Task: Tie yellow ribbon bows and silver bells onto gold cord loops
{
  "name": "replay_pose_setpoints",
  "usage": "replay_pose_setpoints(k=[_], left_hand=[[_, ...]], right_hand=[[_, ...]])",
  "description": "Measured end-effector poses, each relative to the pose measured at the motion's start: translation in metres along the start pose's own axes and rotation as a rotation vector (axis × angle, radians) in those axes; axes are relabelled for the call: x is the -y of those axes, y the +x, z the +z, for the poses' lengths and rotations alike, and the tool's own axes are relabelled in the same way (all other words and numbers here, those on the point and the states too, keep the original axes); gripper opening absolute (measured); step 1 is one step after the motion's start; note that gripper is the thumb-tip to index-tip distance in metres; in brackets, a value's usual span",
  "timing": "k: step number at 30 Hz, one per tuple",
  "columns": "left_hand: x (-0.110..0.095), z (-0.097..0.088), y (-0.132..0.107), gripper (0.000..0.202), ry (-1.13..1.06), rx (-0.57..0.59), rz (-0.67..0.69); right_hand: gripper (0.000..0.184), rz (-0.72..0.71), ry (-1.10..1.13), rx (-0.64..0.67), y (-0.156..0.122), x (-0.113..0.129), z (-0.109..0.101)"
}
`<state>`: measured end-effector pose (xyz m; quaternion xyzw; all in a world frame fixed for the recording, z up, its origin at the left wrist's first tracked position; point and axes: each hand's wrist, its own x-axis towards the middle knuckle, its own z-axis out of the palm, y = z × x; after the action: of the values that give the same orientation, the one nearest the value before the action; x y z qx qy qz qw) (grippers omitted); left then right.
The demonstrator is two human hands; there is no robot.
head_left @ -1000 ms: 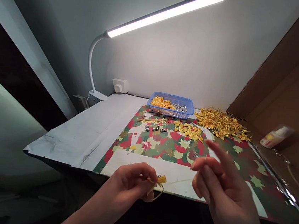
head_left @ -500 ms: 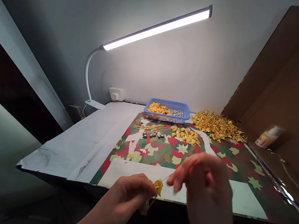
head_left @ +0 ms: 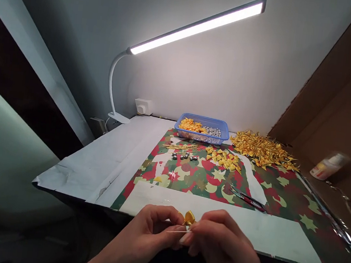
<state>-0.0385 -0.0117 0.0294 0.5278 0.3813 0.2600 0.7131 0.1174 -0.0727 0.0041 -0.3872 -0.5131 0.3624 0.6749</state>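
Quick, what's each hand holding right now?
Left hand: closed, pinching a yellow bow.
Right hand: closed, apparently pinching a thin needle-like piece.

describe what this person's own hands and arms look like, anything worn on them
Both the left hand and the right hand are bare, with no gloves and no rings visible. The left forearm shows no sleeve, watch or bracelet as far as the frame reaches. Fingernails are too small to judge for polish.
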Motion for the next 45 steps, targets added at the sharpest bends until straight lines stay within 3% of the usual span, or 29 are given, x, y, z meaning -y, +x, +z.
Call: replay_pose_setpoints(k=[3,5,8,11,13,17,22,27,30,36,45], left_hand=[[-0.001,0.0,0.0,0.024,-0.05,0.033,-0.035],[0.001,-0.001,0.001,0.026,-0.081,0.036,-0.044],[0.008,-0.003,0.005,0.029,-0.102,-0.004,-0.043],[0.014,-0.008,0.008,0.031,-0.051,-0.053,-0.024],[0.016,-0.01,0.008,0.031,-0.008,-0.088,-0.005],[0.02,-0.011,0.008,0.031,0.011,-0.108,0.016],[0.021,-0.009,0.002,0.025,-0.02,-0.082,0.0],[0.017,-0.009,-0.003,0.028,-0.034,-0.041,0.011],[0.016,-0.009,-0.004,0.031,-0.044,-0.029,0.015],[0.013,-0.009,-0.001,0.033,-0.105,-0.017,0.008],[0.015,-0.009,0.001,0.029,-0.139,0.056,-0.002]], right_hand=[[0.017,0.023,-0.038,-0.035,0.005,0.0,-0.011],[0.012,0.081,0.052,-0.032,0.005,0.0,-0.013],[0.009,0.303,0.257,-0.048,0.007,0.004,-0.014],[0.024,0.577,0.369,-0.017,0.013,0.011,-0.016],[0.027,0.65,0.377,0.008,0.015,0.014,-0.017],[0.018,0.516,0.274,0.018,0.014,0.008,-0.012],[0.019,0.363,0.01,0.01,0.007,-0.016,-0.007],[0.018,-0.044,-0.483,0.077,-0.001,-0.037,-0.01],[0.019,-0.182,-0.732,0.077,-0.004,-0.039,-0.012],[0.022,-0.244,-0.948,0.107,-0.001,-0.035,-0.016],[0.023,-0.109,-0.724,0.17,0.001,-0.037,-0.017]])
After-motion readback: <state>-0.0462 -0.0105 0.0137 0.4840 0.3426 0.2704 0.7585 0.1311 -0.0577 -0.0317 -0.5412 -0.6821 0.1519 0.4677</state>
